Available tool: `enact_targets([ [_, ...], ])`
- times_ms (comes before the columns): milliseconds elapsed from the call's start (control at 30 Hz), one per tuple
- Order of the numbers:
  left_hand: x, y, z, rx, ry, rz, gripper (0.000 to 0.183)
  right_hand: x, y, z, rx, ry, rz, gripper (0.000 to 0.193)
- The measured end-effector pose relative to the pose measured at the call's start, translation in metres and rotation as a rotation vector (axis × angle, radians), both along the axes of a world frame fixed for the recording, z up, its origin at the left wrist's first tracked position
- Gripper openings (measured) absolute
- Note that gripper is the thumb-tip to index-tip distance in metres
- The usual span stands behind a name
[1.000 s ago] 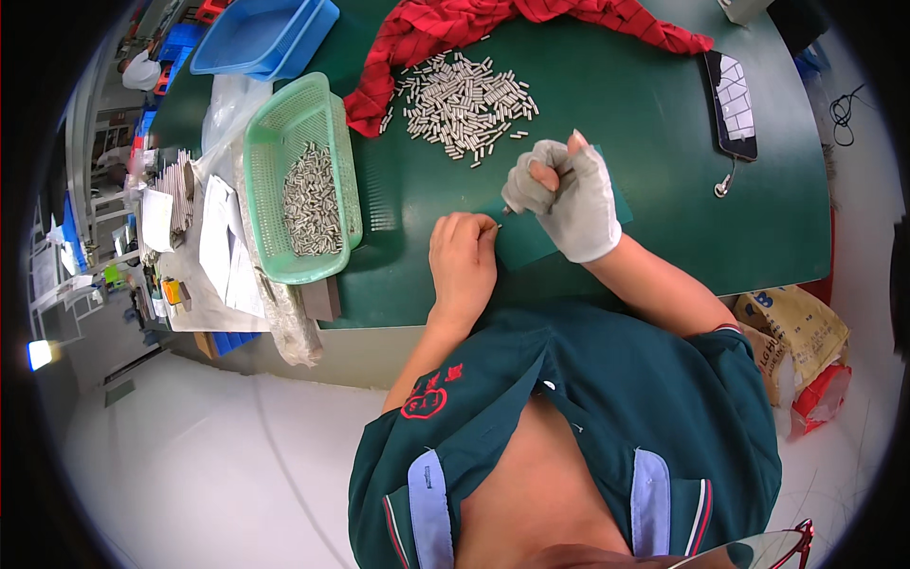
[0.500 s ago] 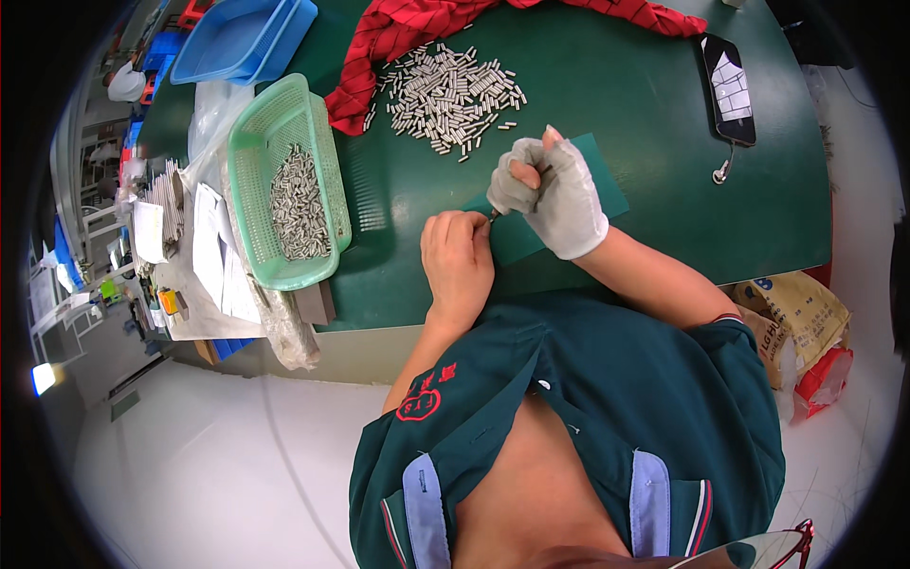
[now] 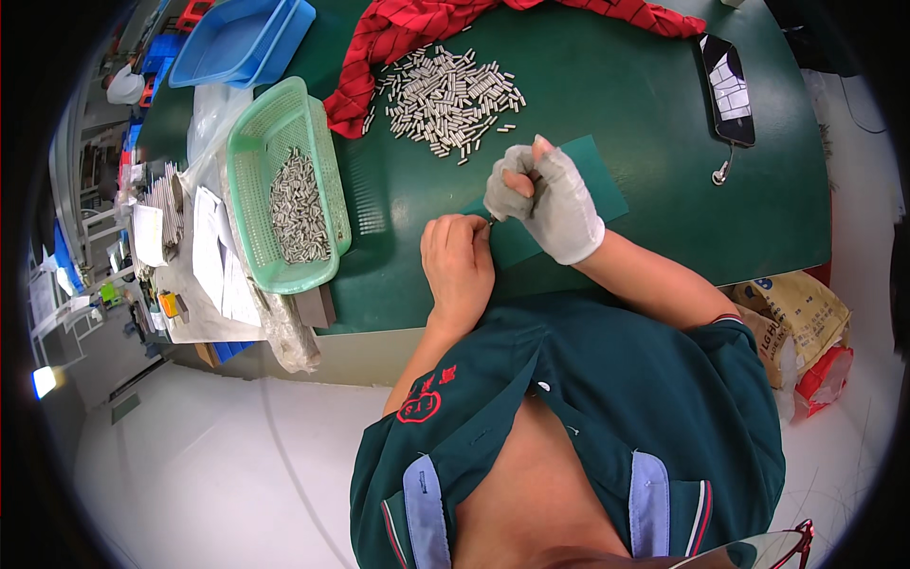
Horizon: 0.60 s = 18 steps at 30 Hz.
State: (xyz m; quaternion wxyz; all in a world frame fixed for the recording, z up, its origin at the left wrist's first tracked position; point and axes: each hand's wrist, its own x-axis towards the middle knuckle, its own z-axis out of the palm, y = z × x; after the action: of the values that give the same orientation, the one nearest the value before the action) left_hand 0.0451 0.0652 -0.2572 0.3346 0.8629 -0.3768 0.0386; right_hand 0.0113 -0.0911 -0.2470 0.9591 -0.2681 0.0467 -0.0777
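Note:
My bare left hand (image 3: pixel 457 258) rests on the green table with its fingers curled and pressed together. A small dark tip shows at its thumb and fingertips, but I cannot tell what it belongs to. Beside it, just to the right, my right hand (image 3: pixel 550 204) wears a pale grey glove with some fingertips bare. Its fingers are closed, and whatever they grip is hidden. Under the right hand lies a flat green sheet (image 3: pixel 595 175). Beyond both hands is a loose pile of short silvery metal pins (image 3: pixel 450 100).
At left stands a light green mesh basket (image 3: pixel 245 190) holding more metal pins (image 3: pixel 301 213). Blue trays (image 3: pixel 223 47) sit at the far left. A red checked cloth (image 3: pixel 365 57) borders the pile. A phone (image 3: pixel 730 95) lies at far right. Sacks (image 3: pixel 801 318) stand by the table's right edge.
My right hand has shifted slightly left and toward me, still closed. My left hand has stayed in nearly the same place. The pile and basket look unchanged.

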Motion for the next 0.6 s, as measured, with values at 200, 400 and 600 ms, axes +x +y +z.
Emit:
enact_targets([
  [200, -0.0009, 0.0014, -0.0077, -0.034, -0.014, 0.020, 0.011, 0.0006, 0.0006, -0.0030, -0.082, -0.005, 0.027, 0.049],
  [400, -0.0008, -0.0013, -0.0052, -0.058, -0.018, 0.015, 0.012, -0.0049, 0.0034, 0.0018, -0.280, 0.052, 0.041, 0.056],
  [600, 0.0000, -0.0001, -0.0087, -0.081, -0.022, 0.032, 0.013, -0.0092, 0.0058, 0.0000, -0.404, 0.056, 0.040, 0.062],
])
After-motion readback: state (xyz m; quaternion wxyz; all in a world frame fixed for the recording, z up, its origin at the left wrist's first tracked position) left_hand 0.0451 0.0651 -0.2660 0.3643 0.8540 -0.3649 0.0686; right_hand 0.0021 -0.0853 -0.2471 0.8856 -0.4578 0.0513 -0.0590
